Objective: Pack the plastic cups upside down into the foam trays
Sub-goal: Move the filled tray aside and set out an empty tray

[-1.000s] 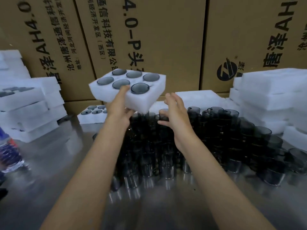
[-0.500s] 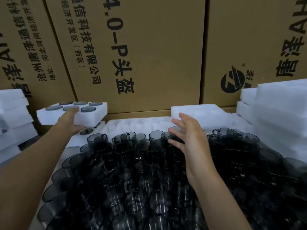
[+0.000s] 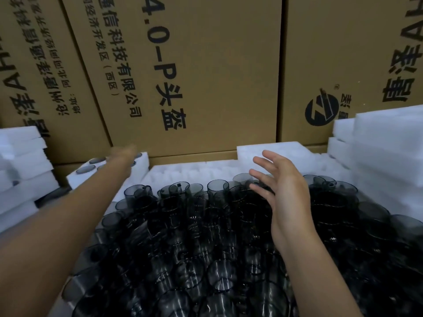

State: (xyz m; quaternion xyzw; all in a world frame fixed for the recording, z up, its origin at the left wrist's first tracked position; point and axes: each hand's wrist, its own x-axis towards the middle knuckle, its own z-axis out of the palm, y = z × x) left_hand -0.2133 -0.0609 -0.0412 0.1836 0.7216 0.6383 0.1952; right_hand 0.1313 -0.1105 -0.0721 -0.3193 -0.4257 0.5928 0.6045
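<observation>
I see my left hand (image 3: 122, 154) stretched toward the upper left of the frame, blurred, over a filled foam tray (image 3: 109, 167) whose pockets show the grey bases of upturned cups; I cannot tell whether the fingers touch it or how they lie. My right hand (image 3: 281, 191) hovers at centre right with its fingers spread and relaxed, holding nothing, above the mass of smoky plastic cups (image 3: 194, 236) that fills the lower half of the frame. Most of these cups stand mouth up, packed close together. Behind them, an empty foam tray (image 3: 194, 171) lies flat, with a white foam block (image 3: 270, 152) just beyond it. Stacks of foam trays (image 3: 377, 152) rise at the right edge, more foam pieces (image 3: 20, 161) at the left edge. Printed cardboard boxes (image 3: 206, 65) wall off the top of the frame.
</observation>
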